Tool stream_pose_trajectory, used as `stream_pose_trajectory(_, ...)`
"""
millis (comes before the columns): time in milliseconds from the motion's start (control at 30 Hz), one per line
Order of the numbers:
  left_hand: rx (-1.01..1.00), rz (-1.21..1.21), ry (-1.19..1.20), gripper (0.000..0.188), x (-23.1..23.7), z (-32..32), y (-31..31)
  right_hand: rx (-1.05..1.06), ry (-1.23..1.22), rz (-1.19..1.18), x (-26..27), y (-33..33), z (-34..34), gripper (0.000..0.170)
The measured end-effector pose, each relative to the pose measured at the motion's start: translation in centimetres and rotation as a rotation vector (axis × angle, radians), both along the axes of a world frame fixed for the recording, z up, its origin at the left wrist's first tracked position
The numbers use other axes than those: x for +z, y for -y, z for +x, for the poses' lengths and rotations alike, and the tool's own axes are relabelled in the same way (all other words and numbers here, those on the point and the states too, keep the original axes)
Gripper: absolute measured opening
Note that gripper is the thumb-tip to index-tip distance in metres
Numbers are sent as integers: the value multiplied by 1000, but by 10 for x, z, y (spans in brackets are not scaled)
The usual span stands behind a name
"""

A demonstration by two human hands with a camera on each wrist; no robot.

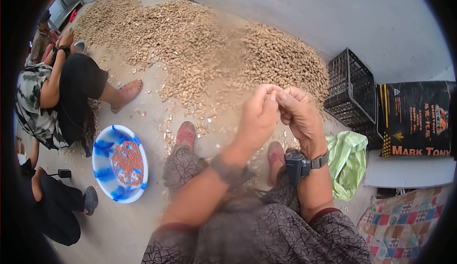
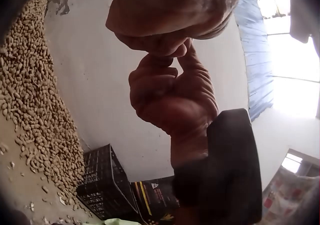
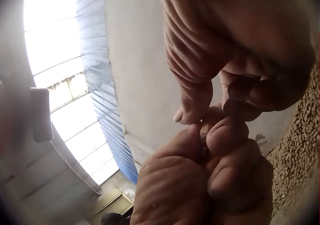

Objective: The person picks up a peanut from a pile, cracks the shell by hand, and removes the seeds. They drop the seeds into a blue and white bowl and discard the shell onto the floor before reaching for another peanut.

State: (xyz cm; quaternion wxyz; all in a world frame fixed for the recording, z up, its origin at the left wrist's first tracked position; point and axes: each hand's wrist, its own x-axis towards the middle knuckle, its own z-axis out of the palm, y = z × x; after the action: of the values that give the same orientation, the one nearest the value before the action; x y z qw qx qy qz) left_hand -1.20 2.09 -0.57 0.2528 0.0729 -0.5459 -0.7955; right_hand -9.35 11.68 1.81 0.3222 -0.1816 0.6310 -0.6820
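Observation:
My left hand and right hand meet fingertip to fingertip in front of me, above the floor. Between the left thumb and curled fingers sits a peanut, mostly hidden by the fingers. From the other side the right thumb and forefinger pinch at it. The left wrist view has the right hand below, its fingertips right against the left ones. Beyond both hands a large heap of unshelled peanuts spreads along the wall.
Left of my feet stands a blue-and-white basin with shelled red peanuts. A black crate, a printed black sack and a green bag are at right. People sit at left, one with a sandalled foot near the heap.

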Motion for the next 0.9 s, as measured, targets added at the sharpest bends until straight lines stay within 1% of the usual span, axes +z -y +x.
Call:
stream_pose_trajectory(33, -3, 1, 0, 15, -2, -1, -1, 19, 84, -21, 0, -1, -2, 22)
stream_pose_trajectory(100, 109, -51, -34, 16, -6, -4, -5, -31, 43, 14, 1, 4, 2, 20)
stream_pose_trajectory(167, 128, -40, -12, 16, -9, -5, -6, -91, 9, 58, -3, 7, 10, 19)
stream_pose_trajectory(233, 151, -36, 0, 16, -10, -7, -6, -90, 31, -164, -6, 13, 14, 19)
stream_pose_trajectory(300, 136, 121, 24, 17, -9, -5, -8, -90, 3, -147, -13, 13, 12, 20)
stream_pose_trajectory(333, 134, 124, 29, 17, -8, -3, -7, -100, -84, -101, -15, 14, 10, 19)
stream_pose_trajectory(367, 128, 194, 47, 18, -6, -3, -6, -111, -170, -55, -17, 14, 11, 18)
stream_pose_trajectory(400, 123, 264, 63, 19, -4, -2, -5, -114, -167, -53, -17, 14, 13, 18)
stream_pose_trajectory(433, 121, 264, 64, 19, -4, -2, -4, -102, -70, -105, -16, 15, 15, 17)
stream_pose_trajectory(467, 100, 280, 70, 20, -3, -1, -2, -88, 24, -158, -14, 16, 16, 16)
stream_pose_trajectory(533, 83, 298, 75, 21, -3, 0, 3, -96, 38, -164, -6, 17, 21, 16)
stream_pose_trajectory(600, -22, 500, 15, 24, -2, 0, 8, -102, 49, -173, -6, 19, 22, 15)
stream_pose_trajectory(633, -22, 498, 12, 24, -4, 0, 10, -110, 63, -214, -9, 19, 21, 13)
stream_pose_trajectory(700, -179, 622, -46, 25, -7, -1, 15, -117, 72, -257, -11, 19, 19, 11)
stream_pose_trajectory(800, -213, 674, -53, 26, -4, -2, 15, -129, 73, -223, -10, 16, 17, 9)
stream_pose_trajectory(867, -222, 692, -75, 27, -2, -2, 14, -61, 109, -217, -8, 14, 12, 11)
stream_pose_trajectory(900, -231, 714, -95, 29, -1, -1, 13, -59, 108, -220, -8, 13, 10, 11)
